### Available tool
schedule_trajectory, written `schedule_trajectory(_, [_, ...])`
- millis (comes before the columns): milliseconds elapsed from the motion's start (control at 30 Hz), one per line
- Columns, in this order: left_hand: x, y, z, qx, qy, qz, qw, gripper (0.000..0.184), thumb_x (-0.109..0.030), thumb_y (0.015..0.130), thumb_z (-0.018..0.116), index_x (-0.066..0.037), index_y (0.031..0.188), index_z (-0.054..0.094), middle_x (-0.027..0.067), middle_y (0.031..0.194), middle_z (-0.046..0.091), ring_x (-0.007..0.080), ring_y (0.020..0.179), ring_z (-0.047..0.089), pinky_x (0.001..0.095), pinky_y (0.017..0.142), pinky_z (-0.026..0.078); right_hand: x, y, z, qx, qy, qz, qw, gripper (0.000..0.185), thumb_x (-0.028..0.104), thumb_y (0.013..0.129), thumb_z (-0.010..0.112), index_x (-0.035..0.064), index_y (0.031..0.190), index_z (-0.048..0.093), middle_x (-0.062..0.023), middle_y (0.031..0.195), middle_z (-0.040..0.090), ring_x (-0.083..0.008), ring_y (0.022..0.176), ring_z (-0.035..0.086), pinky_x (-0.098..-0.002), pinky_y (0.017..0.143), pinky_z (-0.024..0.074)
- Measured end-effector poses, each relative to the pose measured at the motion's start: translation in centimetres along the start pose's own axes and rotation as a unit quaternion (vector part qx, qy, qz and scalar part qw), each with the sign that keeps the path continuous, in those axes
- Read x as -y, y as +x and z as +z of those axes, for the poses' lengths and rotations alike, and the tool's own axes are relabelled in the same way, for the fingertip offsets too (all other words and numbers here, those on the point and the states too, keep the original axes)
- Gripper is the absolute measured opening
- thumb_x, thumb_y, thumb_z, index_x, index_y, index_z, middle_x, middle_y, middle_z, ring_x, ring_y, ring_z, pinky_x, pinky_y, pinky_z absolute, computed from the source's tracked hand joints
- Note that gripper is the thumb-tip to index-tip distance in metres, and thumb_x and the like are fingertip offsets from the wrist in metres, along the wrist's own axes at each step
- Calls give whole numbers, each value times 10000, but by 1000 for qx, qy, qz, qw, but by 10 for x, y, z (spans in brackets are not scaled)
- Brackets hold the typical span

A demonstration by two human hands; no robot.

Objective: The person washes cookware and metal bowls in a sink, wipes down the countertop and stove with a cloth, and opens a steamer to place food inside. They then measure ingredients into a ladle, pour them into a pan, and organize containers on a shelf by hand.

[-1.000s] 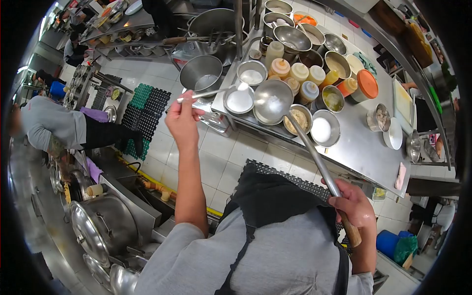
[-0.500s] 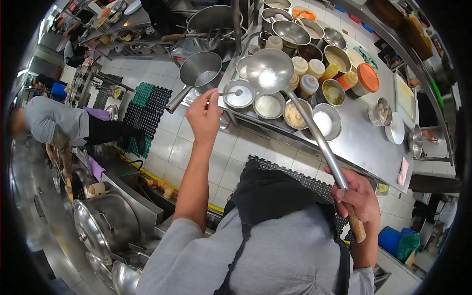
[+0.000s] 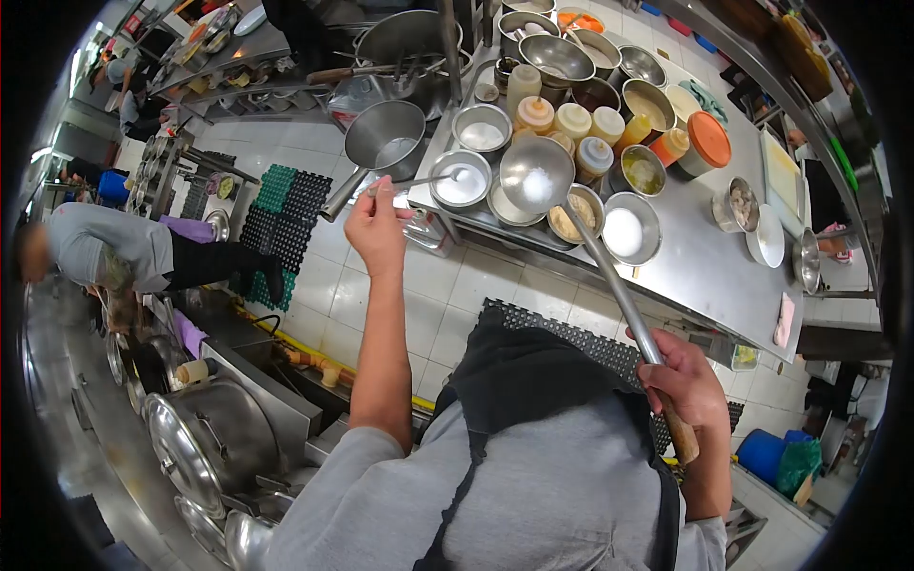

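My right hand [image 3: 684, 381] is wrapped round the wooden end of a long-handled ladle [image 3: 562, 157]. White powder or grains [image 3: 538, 185] lie in the ladle's bowl, which hangs over the metal bowls at the table's near edge. Between the fingers of my left hand [image 3: 376, 228] is the handle of a small spoon [image 3: 428, 179]. Its tip reaches into a metal bowl of white powder [image 3: 460, 195]. Close by are a bowl of tan powder [image 3: 583, 217] and another bowl of white grains [image 3: 624, 231]. One more bowl [image 3: 505, 207] is partly hidden behind the ladle.
Several squeeze bottles [image 3: 573, 122] and an orange-lidded tub [image 3: 706, 143] stand on the steel table [image 3: 705, 266]. A strainer-like pan [image 3: 386, 133] sits left of it. At the left a person [image 3: 114, 247] bends over the stove side, near a large lidded pot [image 3: 209, 428].
The ladle's bowl has moved down and to the right, uncovering squeeze bottles behind it. My left hand has shifted slightly left, and the spoon tip sits a little further left.
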State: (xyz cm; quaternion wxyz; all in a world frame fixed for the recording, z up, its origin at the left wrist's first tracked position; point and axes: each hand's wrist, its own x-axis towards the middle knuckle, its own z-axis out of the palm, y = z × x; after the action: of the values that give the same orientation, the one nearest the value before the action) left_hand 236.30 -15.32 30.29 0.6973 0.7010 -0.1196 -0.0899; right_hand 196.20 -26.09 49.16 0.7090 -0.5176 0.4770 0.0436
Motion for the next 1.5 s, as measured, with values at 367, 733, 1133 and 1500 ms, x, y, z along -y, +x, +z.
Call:
schedule_trajectory(367, [-68, -9, -17, -42, 81, 225, 970, 196, -116, 993, 683, 35, 1101, 746, 56, 911, 717, 79, 623, 635, 202, 510, 486, 0, 31, 5, 102, 102, -9, 990, 505, 67, 924, 616, -3, 1418, 538, -19, 759, 548, -95, 493, 520, -226, 478, 403])
schedule_trajectory(733, [-11, -17, 24, 58, 109, 198, 972, 191, -143, 980, 680, 10, 1071, 750, 103, 820, 697, 130, 550, 644, 252, 512, 499, -8, -3, -12, 33, 96, -71, 992, 602, 51, 844, 622, -38, 1428, 508, -44, 753, 565, -109, 469, 524, -236, 453, 420])
schedule_trajectory(1133, [8, 2, 8, -6, -9, 26, 1000, 253, -211, 1005, 678, 9, 1114, 736, 71, 882, 732, 93, 577, 646, 205, 472, 418, -15, -6, -13, 2, 19, -25, 1000, 498, 36, 898, 609, -8, 1390, 549, -13, 750, 574, -97, 486, 533, -235, 463, 412])
schedule_trajectory(1500, [-44, -10, -7, -23, 87, 190, 978, 220, -135, 1015, 650, 38, 1117, 741, 50, 902, 723, 63, 622, 615, 209, 567, 505, -16, 40, -8, 112, 67, -40, 991, 488, 75, 929, 632, 2, 1403, 542, -22, 776, 555, -105, 498, 516, -243, 472, 402])
